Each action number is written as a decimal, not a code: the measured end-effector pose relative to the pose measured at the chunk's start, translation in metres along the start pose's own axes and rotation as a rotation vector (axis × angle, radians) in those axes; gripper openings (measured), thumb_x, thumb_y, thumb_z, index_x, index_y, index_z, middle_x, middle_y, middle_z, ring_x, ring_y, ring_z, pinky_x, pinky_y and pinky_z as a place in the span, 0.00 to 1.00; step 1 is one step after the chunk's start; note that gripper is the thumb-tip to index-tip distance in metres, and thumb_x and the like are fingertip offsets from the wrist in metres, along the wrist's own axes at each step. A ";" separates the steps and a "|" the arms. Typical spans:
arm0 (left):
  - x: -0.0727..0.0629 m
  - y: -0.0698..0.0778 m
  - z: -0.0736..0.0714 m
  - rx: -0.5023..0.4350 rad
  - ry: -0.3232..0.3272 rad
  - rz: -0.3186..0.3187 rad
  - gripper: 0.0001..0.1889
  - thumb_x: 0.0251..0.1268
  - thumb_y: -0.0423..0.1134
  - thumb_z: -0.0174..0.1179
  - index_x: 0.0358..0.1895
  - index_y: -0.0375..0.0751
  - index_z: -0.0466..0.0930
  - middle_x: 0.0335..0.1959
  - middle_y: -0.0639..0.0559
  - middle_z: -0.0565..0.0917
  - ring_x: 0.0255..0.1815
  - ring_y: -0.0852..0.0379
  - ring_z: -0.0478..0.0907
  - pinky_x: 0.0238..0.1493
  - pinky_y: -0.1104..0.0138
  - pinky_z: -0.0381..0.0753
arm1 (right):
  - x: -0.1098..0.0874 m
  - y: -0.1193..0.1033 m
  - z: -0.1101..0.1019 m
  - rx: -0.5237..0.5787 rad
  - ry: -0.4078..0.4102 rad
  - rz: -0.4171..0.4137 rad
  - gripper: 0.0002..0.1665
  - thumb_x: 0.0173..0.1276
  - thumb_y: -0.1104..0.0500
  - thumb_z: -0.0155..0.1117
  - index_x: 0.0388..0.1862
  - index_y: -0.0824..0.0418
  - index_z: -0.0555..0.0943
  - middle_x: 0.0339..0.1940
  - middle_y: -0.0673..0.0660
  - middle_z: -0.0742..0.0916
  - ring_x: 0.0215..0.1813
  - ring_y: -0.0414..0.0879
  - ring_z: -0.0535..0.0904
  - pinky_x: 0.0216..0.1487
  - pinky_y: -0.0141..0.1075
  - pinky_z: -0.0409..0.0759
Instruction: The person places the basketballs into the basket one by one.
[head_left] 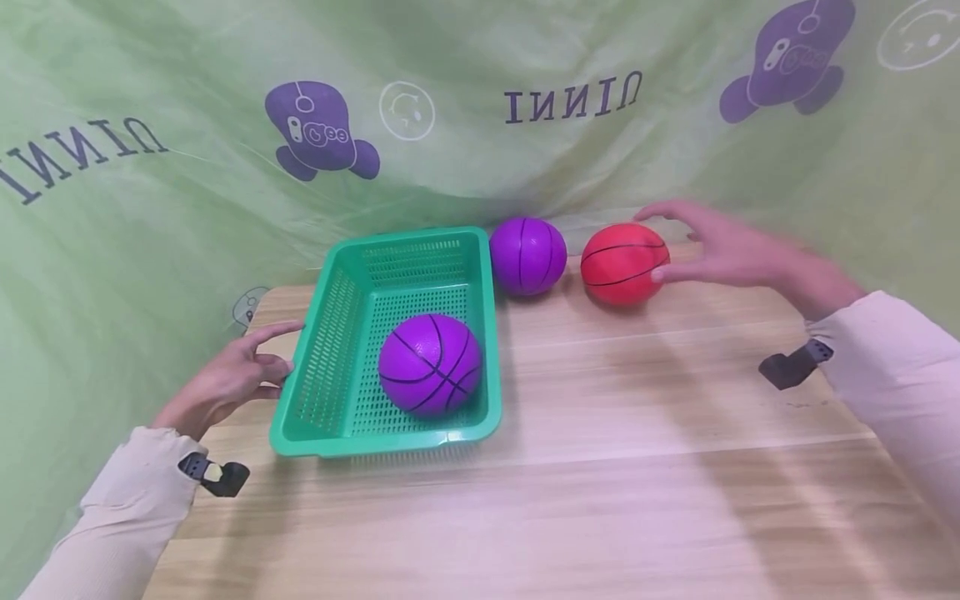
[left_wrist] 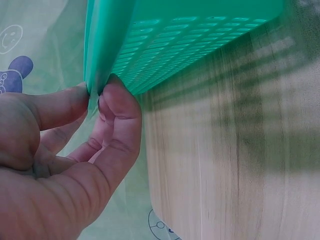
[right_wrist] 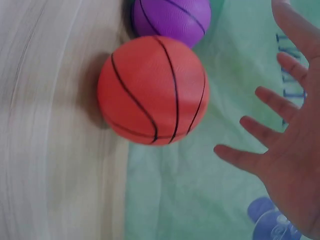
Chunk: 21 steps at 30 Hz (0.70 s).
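A green plastic basket [head_left: 390, 442] stands on the left half of the table, with a purple basketball [head_left: 430, 365] inside it. My left hand [head_left: 232, 379] pinches the basket's left rim; the left wrist view shows that rim [left_wrist: 107, 45] held between thumb and fingertips. Outside the basket, by its far right corner, sits a second purple basketball [head_left: 528, 256]. To the right of that lies a red basketball [head_left: 625, 263]. My right hand [head_left: 731, 250] is just right of the red ball, its fingers spread. In the right wrist view a gap separates those fingers from the red ball [right_wrist: 155, 90].
The wooden table [head_left: 600, 500] stretches toward me in front of the basket and balls. Green printed cloth [head_left: 465, 158] hangs close behind its back edge and also down the left side. A small black camera sits on each wrist.
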<state>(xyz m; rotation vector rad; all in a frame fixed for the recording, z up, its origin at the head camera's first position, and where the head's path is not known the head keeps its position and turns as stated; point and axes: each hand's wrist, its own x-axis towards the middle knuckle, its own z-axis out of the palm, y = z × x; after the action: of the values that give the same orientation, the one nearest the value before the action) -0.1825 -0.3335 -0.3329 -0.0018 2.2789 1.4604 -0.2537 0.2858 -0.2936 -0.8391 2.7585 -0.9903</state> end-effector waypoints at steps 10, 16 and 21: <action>0.000 0.001 0.000 -0.012 -0.002 0.000 0.43 0.65 0.18 0.48 0.81 0.40 0.42 0.33 0.43 0.81 0.38 0.54 0.80 0.44 0.57 0.85 | -0.009 0.027 -0.008 0.087 0.036 0.071 0.53 0.61 0.61 0.75 0.80 0.58 0.55 0.77 0.60 0.62 0.74 0.65 0.55 0.62 0.70 0.63; 0.000 0.000 0.000 -0.019 -0.005 -0.001 0.43 0.65 0.17 0.48 0.81 0.40 0.42 0.32 0.44 0.80 0.38 0.53 0.80 0.45 0.57 0.84 | -0.014 0.043 -0.013 0.095 0.013 0.110 0.55 0.63 0.62 0.73 0.82 0.53 0.51 0.77 0.62 0.60 0.74 0.66 0.55 0.60 0.42 0.75; 0.001 -0.003 -0.001 -0.016 -0.004 0.001 0.42 0.67 0.19 0.49 0.81 0.40 0.42 0.28 0.47 0.77 0.37 0.53 0.79 0.45 0.57 0.84 | -0.019 0.051 -0.016 0.090 0.012 0.155 0.54 0.65 0.61 0.71 0.82 0.53 0.50 0.75 0.66 0.62 0.72 0.70 0.58 0.60 0.56 0.72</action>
<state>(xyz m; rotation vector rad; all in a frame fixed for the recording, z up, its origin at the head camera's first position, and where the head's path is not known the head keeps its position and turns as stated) -0.1830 -0.3353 -0.3352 -0.0024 2.2640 1.4785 -0.2654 0.3375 -0.3147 -0.5987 2.7160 -1.0832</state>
